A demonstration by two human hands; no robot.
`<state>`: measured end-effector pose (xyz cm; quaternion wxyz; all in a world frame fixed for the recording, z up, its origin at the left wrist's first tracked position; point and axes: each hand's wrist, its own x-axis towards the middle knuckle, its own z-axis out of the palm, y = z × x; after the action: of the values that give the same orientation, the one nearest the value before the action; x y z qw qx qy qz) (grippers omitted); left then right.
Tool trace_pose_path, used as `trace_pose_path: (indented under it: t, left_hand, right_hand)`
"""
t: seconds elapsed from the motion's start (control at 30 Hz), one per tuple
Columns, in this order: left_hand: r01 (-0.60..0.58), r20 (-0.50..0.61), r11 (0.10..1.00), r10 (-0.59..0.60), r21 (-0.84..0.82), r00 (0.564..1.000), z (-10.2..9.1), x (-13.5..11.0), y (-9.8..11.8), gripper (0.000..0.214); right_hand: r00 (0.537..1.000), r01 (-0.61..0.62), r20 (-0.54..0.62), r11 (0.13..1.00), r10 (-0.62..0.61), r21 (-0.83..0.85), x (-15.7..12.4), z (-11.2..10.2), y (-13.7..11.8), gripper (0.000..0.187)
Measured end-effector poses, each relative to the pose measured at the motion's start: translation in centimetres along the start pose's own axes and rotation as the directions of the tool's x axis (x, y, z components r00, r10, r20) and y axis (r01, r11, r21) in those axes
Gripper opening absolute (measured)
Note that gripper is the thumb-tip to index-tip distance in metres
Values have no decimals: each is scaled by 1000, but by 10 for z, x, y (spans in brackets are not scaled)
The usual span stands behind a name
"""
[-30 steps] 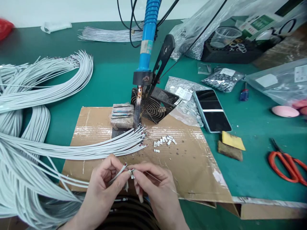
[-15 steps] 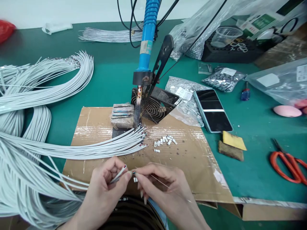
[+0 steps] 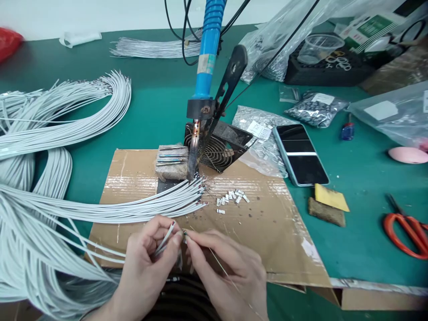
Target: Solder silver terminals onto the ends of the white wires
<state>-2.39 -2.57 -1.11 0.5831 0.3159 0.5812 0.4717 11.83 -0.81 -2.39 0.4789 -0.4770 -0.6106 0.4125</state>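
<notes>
My left hand (image 3: 147,258) pinches the stripped end of a thin white cable (image 3: 166,236) between thumb and fingers, low over the cardboard sheet (image 3: 267,232). My right hand (image 3: 224,267) meets it fingertip to fingertip, pinching a tiny part I cannot make out, with a thin solder wire (image 3: 220,265) running back across its fingers. Just beyond lie a fanned bundle of white cables (image 3: 133,207) and a small pile of little white connectors (image 3: 232,197). A blue-handled soldering iron (image 3: 203,80) stands clamped tip-down over a block (image 3: 170,162).
Large loops of white cables (image 3: 50,129) fill the left of the green table. Right of the cardboard lie a phone (image 3: 301,154), a yellow sponge (image 3: 331,197), red scissors (image 3: 406,229), a small screwdriver (image 3: 347,130) and plastic bags of parts (image 3: 316,109). A fan grille (image 3: 216,149) sits behind the iron.
Both hands have edged slightly up and forward with the cable end. The right hand's fingers have closed in against the left fingertips again, and the view has shifted a little.
</notes>
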Motion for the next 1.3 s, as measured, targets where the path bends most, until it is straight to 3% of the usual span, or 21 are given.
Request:
trace_pose_path:
  t: [0.13,0.23,0.37,0.47,0.53,0.6,0.7,0.8,0.93,1.03,1.13,1.3]
  left_hand:
    - [2,-146,1000,2,26,989,11,-5,8,22]
    - [0,-188,1000,0,-4,982,17,-6,12,24]
    - [36,-204,999,-41,-27,978,18,-5,16,27]
    - [47,-205,999,-44,9,978,17,-3,19,25]
    - [46,-210,997,-33,56,977,17,-3,19,22]
    - [36,-211,991,-8,127,978,16,-4,17,20]
    - [-7,-210,969,61,249,976,14,-6,9,17]
    - [-51,-226,936,137,348,965,12,-7,1,16]
    - [-74,-231,920,174,385,957,11,-7,-4,18]
    - [-69,-221,925,161,374,962,10,-6,-4,18]
    - [-55,-214,940,133,337,968,9,-4,-1,18]
    - [33,-256,971,30,239,966,12,-1,12,19]
  right_hand:
    - [994,-104,42,993,102,51,5,-3,1,17]
    - [981,-193,25,965,192,179,3,2,2,17]
    - [993,-101,-41,977,111,189,-2,6,5,21]
    - [993,-113,44,975,107,190,2,-1,6,22]
    - [960,-269,154,914,232,304,7,-8,6,15]
    - [892,-446,272,798,360,405,12,-14,4,11]
    - [812,-575,393,707,432,411,19,-20,1,14]
    - [844,-513,376,781,383,356,22,-22,0,12]
    - [954,-228,244,952,176,205,19,-22,3,19]
    - [981,-74,189,990,50,123,17,-22,6,23]
    - [975,-118,203,981,85,155,16,-23,8,21]
    - [909,-412,105,836,403,362,16,-24,10,12]
